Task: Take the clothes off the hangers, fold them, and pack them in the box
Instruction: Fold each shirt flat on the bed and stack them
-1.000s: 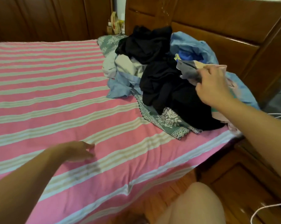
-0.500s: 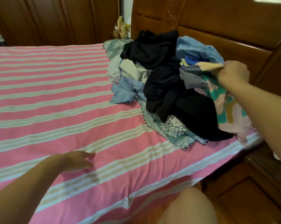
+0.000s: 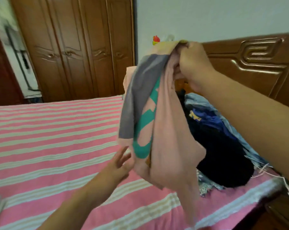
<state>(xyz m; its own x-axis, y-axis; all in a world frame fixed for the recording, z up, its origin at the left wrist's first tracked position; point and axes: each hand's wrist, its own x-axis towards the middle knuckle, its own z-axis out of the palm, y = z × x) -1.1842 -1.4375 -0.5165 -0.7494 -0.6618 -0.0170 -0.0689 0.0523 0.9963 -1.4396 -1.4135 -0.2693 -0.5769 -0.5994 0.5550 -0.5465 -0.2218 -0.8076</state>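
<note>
Pink top (image 3: pixel 170 130) w/ green & grey print – picked, not folded yet.

Right hand (image 3: pixel 193 63) grips its top edge in a tight fist, so it hangs in the air over the striped bed (image 3: pixel 49 138), in front of the clothes pile (image 3: pixel 223 155). Left hand (image 3: pixel 119 165) reaches for the bottom, fingers straight & spread, just at the cloth. No hanger or box seen. Next, prob: left hand grabs the hem, spread it flat on the bed, then fold.

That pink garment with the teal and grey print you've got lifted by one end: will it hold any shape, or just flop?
Probably floppy: the pink garment with teal and grey print hangs in loose folds from the right hand. It seems light, since one hand grips it bunched. The open left hand may need to catch its lower edge.
</note>
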